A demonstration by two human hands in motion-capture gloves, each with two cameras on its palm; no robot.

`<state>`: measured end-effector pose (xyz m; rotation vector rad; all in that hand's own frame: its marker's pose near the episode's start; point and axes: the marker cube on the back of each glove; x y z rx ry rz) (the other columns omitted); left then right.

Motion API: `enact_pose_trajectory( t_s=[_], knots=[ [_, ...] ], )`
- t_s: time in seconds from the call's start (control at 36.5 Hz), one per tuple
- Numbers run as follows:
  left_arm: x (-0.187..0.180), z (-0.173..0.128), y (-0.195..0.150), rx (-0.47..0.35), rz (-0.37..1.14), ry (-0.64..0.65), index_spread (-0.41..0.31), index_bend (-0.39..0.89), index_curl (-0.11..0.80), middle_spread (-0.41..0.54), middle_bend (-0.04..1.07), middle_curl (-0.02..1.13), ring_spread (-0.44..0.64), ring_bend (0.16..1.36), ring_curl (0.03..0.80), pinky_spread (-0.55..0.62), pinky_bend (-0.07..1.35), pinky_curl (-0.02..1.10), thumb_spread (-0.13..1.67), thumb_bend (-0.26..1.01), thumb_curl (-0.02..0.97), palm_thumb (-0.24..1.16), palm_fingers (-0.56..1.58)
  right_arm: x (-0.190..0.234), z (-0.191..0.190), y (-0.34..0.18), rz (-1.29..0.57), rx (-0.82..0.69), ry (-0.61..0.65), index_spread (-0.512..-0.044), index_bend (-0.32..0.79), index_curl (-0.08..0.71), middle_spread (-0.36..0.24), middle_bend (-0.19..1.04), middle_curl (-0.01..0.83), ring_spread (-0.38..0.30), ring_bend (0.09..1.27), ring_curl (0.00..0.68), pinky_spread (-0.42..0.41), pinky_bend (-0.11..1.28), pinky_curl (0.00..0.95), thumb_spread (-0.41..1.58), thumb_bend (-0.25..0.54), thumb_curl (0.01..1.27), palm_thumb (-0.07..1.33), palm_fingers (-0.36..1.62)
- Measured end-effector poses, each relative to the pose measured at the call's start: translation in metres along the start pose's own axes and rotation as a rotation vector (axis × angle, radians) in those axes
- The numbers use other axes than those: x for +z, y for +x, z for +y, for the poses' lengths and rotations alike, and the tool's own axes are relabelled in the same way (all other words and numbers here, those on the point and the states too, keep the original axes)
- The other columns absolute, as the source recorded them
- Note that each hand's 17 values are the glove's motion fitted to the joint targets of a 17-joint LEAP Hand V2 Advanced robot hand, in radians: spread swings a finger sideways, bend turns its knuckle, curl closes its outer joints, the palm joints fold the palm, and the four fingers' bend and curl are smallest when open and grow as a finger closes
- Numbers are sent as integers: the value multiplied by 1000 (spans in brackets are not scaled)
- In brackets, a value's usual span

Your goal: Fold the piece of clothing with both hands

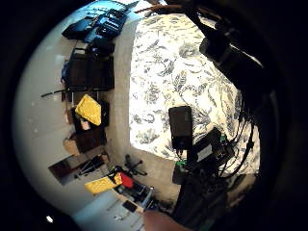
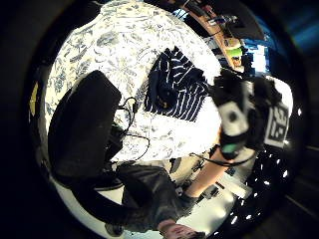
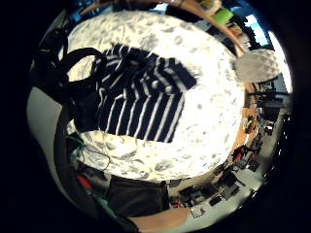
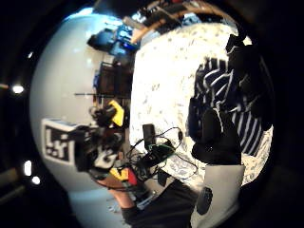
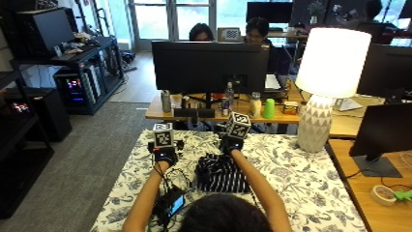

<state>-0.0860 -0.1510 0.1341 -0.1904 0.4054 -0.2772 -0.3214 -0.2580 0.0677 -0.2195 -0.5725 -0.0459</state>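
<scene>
Outside view: table (image 5: 302, 179) under floral cloth; white lamp (image 5: 325, 82) stood at its far right corner, phone (image 5: 175, 205) with cables near front edge, left of folded garment (image 5: 222, 175). Garment, navy with thin white stripes, lay mid-table as rough rectangle. Left hand (image 5: 166, 155) and right hand (image 5: 229, 143) were raised above far side, holding nothing; how far fingers were open could not be told. Right little finger side palm view showed rumpled top layer (image 3: 141, 92), unseen from behind.
</scene>
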Motion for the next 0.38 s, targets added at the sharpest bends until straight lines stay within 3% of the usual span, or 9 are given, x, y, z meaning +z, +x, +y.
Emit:
enact_pose_trajectory(
  t_s=[0.05, 0.16, 0.27, 0.38],
  knots=[
    [2, -2, 0, -12, -1, -11, -102, 157, 330, 103, 153, 290, 141, 603, 321, 209, 555, 327, 1355, -7, 185, 159, 349, -23, -3, 11, 32, 55, 112, -237, 56, 141, -135, 335, 496, -187, 776, 474, -266, 810, 446, 961, -18, 465, 1003, 1065],
    [4, -1, 5, -5, -14, -28, -101, 154, 332, 102, 152, 289, 136, 603, 322, 207, 551, 329, 1357, -7, 184, 160, 351, -57, -24, 41, 28, 14, 271, -234, 62, 144, -132, 325, 491, -185, 756, 468, -266, 777, 436, 978, -18, 466, 1000, 1085],
    [11, 10, 15, -39, -24, -170, -101, 153, 333, 101, 152, 287, 132, 602, 323, 201, 548, 331, 1359, -8, 183, 161, 352, -74, -15, 56, 18, 0, 302, -229, 68, 149, -131, 318, 487, -185, 734, 462, -267, 757, 429, 991, -19, 468, 995, 1104],
    [17, -3, 24, 11, -32, -60, -101, 157, 336, 100, 150, 285, 129, 599, 323, 198, 547, 335, 1360, -8, 182, 161, 355, -78, 1, 62, 24, 29, 289, -226, 68, 152, -130, 317, 486, -185, 717, 457, -268, 739, 422, 1000, -18, 470, 992, 1114]
  ],
)
